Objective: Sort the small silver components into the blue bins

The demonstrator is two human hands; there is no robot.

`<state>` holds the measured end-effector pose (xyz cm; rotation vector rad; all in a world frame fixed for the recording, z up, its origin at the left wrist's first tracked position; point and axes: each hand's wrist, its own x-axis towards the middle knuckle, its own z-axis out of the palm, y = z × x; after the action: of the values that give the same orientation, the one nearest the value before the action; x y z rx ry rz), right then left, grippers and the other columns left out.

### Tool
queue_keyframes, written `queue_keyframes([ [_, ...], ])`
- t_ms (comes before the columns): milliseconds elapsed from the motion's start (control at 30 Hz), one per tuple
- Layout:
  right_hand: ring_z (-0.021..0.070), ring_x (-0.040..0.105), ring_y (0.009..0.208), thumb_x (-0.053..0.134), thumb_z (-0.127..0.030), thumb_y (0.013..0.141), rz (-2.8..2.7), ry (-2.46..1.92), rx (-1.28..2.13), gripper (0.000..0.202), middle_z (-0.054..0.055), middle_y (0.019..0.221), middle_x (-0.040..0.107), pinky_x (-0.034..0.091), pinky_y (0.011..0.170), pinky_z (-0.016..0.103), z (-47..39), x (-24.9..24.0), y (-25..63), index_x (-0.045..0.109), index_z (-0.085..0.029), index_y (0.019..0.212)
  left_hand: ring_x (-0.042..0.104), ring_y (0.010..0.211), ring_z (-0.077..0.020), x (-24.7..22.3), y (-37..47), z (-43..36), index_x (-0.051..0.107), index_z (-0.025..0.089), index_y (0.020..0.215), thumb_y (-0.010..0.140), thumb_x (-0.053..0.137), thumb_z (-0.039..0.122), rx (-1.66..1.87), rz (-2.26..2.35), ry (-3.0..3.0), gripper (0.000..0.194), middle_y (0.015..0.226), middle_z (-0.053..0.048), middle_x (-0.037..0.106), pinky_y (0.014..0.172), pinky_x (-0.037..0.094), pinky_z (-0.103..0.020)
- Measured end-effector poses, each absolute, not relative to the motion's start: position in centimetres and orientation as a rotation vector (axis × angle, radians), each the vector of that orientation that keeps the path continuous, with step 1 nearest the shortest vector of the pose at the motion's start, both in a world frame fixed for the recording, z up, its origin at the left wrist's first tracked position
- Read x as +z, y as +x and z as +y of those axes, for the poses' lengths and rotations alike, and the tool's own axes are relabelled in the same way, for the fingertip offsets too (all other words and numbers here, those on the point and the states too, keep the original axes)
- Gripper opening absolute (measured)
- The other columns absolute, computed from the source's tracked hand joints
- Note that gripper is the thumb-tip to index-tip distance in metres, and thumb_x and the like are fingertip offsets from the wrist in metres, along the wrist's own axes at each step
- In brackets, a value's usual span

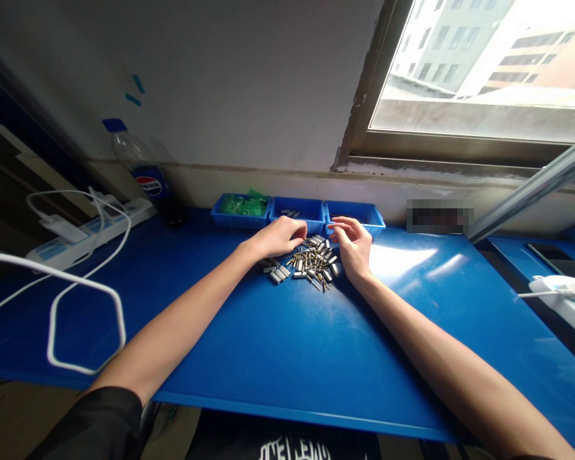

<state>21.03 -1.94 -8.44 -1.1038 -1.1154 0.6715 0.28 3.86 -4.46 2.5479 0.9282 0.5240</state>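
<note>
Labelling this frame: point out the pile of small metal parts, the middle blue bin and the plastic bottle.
pile of small metal parts (308,263): head view, centre of the heap between the hands.
middle blue bin (297,223): head view, front wall.
plastic bottle (146,171): head view, body just above the label.

Left of my table (278,364) stands a bottle (144,169), a power strip (86,236) beside it, a white cable (84,291) trailing nearer; a window (483,70) above right.

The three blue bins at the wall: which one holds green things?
The leftmost blue bin, nearest the Pepsi bottle. It holds green pieces; the middle bin shows only a few small metal parts, and the right bin shows no green.
</note>
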Motion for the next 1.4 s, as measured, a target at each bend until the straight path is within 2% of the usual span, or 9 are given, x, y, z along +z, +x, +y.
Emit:
queue_keyframes([
  [100,0.0188,0.069,0.073,0.072,-0.038,0.082,-1.167,-1.082,0.772,0.026,0.003,0.084,0.077,0.057,0.073,0.035,-2.1,-8.3,21.0,0.073,-0.021,0.101,0.07,0.078,-0.0166,-3.9,0.5,3.6,0.072,0.016,0.09,0.085,0.067,0.019,0.679,0.889,2.454,0.007,0.087,-0.004,0.076,0.075,0.052,-0.026],
  [200,0.0184,0.069,0.074,0.076,-0.042,0.081,-1.274,-1.036,0.914,0.034,0.003,0.089,0.078,0.058,0.074,0.035,-2.3,-8.1,21.0,0.075,-0.022,0.109,0.072,0.078,-0.0163,-3.5,0.8,3.3,0.071,0.015,0.087,0.081,0.071,0.018,0.832,0.854,2.33,0.007,0.082,-0.004,0.076,0.076,0.055,-0.026],
  [400,0.0211,0.073,0.079,0.083,-0.049,0.077,-1.358,-1.03,1.021,0.037,0.005,0.096,0.081,0.059,0.074,0.036,-2.4,-8.2,21.0,0.08,-0.023,0.102,0.071,0.074,-0.0155,-3.3,1.0,3.1,0.07,0.015,0.084,0.077,0.073,0.018,0.874,0.856,2.339,0.008,0.078,-0.002,0.075,0.07,0.053,-0.025],
  [600,0.02,0.071,0.072,0.084,-0.046,0.077,-1.342,-1.067,1.021,0.033,0.004,0.083,0.079,0.057,0.067,0.033,-2.1,-8.4,21.3,0.082,-0.021,0.098,0.07,0.076,-0.0162,-3.2,0.7,3.3,0.072,0.015,0.087,0.078,0.074,0.02,0.779,0.9,2.464,0.01,0.082,-0.003,0.076,0.072,0.052,-0.025],
  [733,0.02,0.072,0.074,0.084,-0.042,0.075,-1.274,-1.059,0.974,0.028,0.004,0.087,0.08,0.059,0.074,0.035,-2.2,-8.2,21.1,0.082,-0.022,0.095,0.071,0.08,-0.018,-3.0,0.2,3.4,0.077,0.017,0.093,0.078,0.076,0.025,0.57,0.99,2.541,0.016,0.088,-0.006,0.077,0.072,0.054,-0.026],
  [867,0.0213,0.072,0.076,0.084,-0.041,0.073,-1.239,-1.085,0.936,0.026,0.004,0.087,0.08,0.061,0.078,0.038,-2.2,-8.2,21.0,0.082,-0.022,0.091,0.071,0.079,-0.0176,-3.1,-0.1,3.4,0.079,0.017,0.093,0.078,0.074,0.02,0.389,1.037,2.567,0.016,0.087,-0.005,0.078,0.074,0.054,-0.025],
  [1067,0.0227,0.073,0.077,0.082,-0.043,0.076,-1.183,-1.099,0.771,0.026,0.006,0.088,0.079,0.061,0.079,0.04,-1.8,-8.8,21.2,0.08,-0.022,0.092,0.071,0.077,-0.0177,-3.7,0.2,3.2,0.078,0.018,0.091,0.077,0.07,0.014,0.367,1.05,2.574,0.017,0.085,-0.005,0.078,0.07,0.053,-0.025],
  [1267,0.0268,0.074,0.102,0.075,-0.041,0.084,-1.081,-1.106,0.529,0.037,0.013,0.115,0.078,0.06,0.095,0.045,-1.4,-9.3,21.5,0.075,-0.019,0.113,0.07,0.073,-0.0178,-4.1,0.2,3.3,0.079,0.018,0.092,0.073,0.066,0.01,0.39,1.105,2.573,0.024,0.082,-0.005,0.077,0.066,0.052,-0.025],
  [1400,0.0267,0.072,0.109,0.074,-0.038,0.084,-1.118,-1.124,0.504,0.043,0.013,0.129,0.074,0.059,0.097,0.044,-1.6,-9.1,21.4,0.072,-0.022,0.124,0.072,0.077,-0.0178,-4.1,0.1,3.6,0.08,0.017,0.094,0.076,0.065,0.013,0.517,1.061,2.538,0.024,0.085,-0.005,0.078,0.072,0.054,-0.025],
])
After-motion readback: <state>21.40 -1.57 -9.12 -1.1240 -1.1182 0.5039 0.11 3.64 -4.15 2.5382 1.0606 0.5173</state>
